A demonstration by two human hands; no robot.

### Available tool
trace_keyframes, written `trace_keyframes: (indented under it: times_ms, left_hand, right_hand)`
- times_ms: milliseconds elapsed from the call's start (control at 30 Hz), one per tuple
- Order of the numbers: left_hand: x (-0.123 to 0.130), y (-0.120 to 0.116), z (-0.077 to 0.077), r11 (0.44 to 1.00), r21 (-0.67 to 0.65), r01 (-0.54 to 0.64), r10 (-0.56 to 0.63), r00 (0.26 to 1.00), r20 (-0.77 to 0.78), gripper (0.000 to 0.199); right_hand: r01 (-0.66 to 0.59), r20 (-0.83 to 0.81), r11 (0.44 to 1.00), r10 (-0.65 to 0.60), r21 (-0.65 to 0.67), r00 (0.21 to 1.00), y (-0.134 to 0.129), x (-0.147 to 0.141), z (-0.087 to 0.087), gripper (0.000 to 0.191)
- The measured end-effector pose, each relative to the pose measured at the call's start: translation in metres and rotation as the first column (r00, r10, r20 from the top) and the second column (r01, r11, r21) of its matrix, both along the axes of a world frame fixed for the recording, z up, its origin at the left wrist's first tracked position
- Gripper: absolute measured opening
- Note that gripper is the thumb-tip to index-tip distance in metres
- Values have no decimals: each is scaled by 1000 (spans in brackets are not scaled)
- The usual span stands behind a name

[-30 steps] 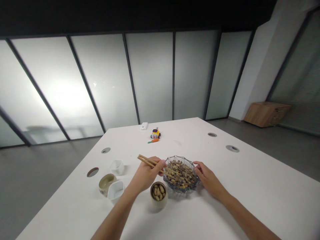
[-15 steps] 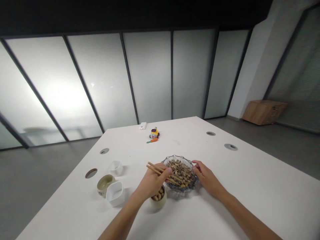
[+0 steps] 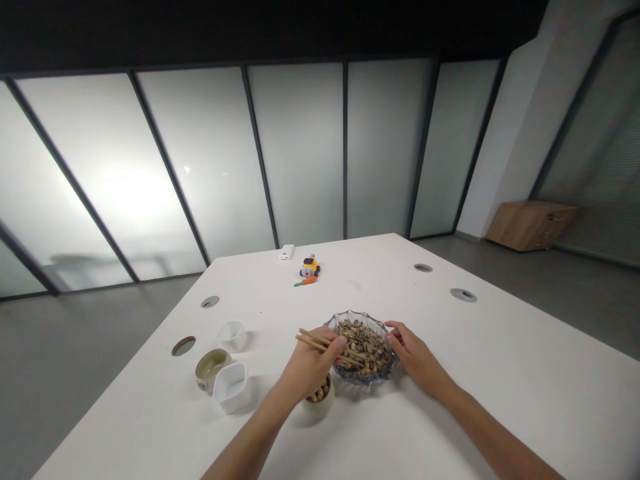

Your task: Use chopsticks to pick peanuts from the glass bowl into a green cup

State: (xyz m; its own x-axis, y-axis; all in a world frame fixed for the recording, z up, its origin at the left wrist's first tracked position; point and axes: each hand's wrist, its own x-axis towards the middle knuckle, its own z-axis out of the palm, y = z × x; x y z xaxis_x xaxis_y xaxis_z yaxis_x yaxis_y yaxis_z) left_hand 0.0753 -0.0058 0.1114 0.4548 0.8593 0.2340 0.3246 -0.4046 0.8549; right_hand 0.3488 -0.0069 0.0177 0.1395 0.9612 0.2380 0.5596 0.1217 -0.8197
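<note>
My left hand (image 3: 314, 365) is closed around a pair of wooden chopsticks (image 3: 311, 341), whose tips reach down into sunflower seeds (image 3: 367, 341). The seeds fill a scalloped clear glass bowl (image 3: 353, 378). On the bowl's right side, my right hand (image 3: 416, 359) grips the rim between thumb and fingers. Partly covered by my left wrist, a small beige cup (image 3: 319, 408) holds nuts (image 3: 320, 393) that look like peanuts. A few yellowish pieces lie among the seeds near the chopstick tips; I cannot make out their kind.
Left of my hands stand two white plastic cups (image 3: 233, 393) (image 3: 233, 335) and a beige ceramic bowl (image 3: 213, 365). Farther back lie a toy carrot (image 3: 307, 281), a yellow toy car (image 3: 310, 267) and a white box-like object (image 3: 287, 252). Several round holes (image 3: 184, 345) pierce the white table (image 3: 390, 287).
My left hand has shifted slightly right and down, and the chopsticks with it, their tips still among the seeds. My right hand stays at the glass bowl.
</note>
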Motion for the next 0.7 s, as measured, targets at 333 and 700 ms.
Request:
trace_keyframes:
  times_ms: [333, 700]
  left_hand:
    - [2, 0, -1, 998, -57, -28, 31, 999, 44, 37]
    - [-10, 1, 23, 998, -57, -36, 41, 996, 85, 40]
  right_hand:
    - [10, 4, 1000, -10, -3, 1000, -1, -2, 4, 51]
    - [8, 11, 1000, -8, -12, 1000, 0, -1, 3, 54]
